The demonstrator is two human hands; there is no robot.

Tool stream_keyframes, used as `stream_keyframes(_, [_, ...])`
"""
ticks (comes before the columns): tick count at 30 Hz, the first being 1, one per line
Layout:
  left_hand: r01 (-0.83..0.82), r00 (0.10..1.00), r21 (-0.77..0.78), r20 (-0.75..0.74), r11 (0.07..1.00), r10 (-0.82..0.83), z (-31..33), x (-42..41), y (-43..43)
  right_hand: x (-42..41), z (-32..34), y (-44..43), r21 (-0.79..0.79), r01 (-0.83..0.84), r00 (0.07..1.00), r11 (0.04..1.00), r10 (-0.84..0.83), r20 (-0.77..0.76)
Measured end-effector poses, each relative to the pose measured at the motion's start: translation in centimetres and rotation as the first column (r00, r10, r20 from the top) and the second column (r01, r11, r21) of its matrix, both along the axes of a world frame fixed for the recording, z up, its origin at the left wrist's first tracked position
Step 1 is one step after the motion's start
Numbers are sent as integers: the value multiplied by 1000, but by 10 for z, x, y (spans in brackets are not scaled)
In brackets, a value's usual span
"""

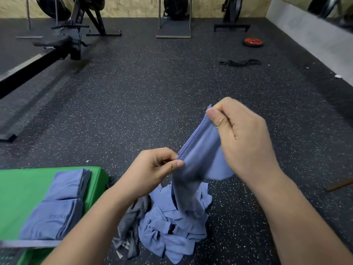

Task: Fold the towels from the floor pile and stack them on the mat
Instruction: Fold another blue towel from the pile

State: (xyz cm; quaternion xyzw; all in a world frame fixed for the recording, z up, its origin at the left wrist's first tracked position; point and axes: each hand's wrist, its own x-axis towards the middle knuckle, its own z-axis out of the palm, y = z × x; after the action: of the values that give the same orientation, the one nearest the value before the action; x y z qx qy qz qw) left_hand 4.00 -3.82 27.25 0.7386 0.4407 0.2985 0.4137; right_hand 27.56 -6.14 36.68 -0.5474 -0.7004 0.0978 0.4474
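The left grip and the right grip above it each pinched the blue towel, which hung down to the pile below.

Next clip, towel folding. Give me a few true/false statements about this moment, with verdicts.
1. The left hand and the right hand both pinch the blue towel. True.
2. The green mat holds no towels. False: folded towels lie on it.
3. The loose pile is all blue. False: a grey towel lies in it.
4. A red weight plate lies in the background. True.
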Motion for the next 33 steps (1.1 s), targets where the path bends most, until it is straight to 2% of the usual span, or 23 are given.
stream_keyframes(7, [-126,982,61,-137,990,133,6,-17,15,6,3,-1,119,158,983,980,-145,-114])
stream_keyframes(12, [-158,986,-52,40,986,160,10,-24,18,6,3,1,66,155,981,986,-146,-127])
stream_keyframes(15, [-159,982,-47,94,986,163,17,-18,12,0,-1,0,-33,73,993,997,-76,-88])
stream_keyframes(17, [-150,983,-30,102,988,152,24,-13,8,-6,-5,0,-186,-8,999,983,0,-43])
stream_keyframes(19, [-128,985,-7,113,992,128,30,-8,4,-12,-11,-1,-365,-87,995,927,99,13])
stream_keyframes(21, [-111,989,22,103,994,109,34,-7,0,-14,-17,1,-477,-147,983,867,182,28])
stream_keyframes(25, [-74,996,64,61,995,70,33,-13,-5,-11,-18,5,-546,-242,966,802,254,-55])
stream_keyframes(29, [-21,998,27,67,999,19,29,-13,-10,-15,-23,4,-649,-315,923,692,382,-41])
stream_keyframes(33, [-9,998,22,57,1000,8,29,-8,-8,-18,-26,4,-649,-276,930,709,368,6])
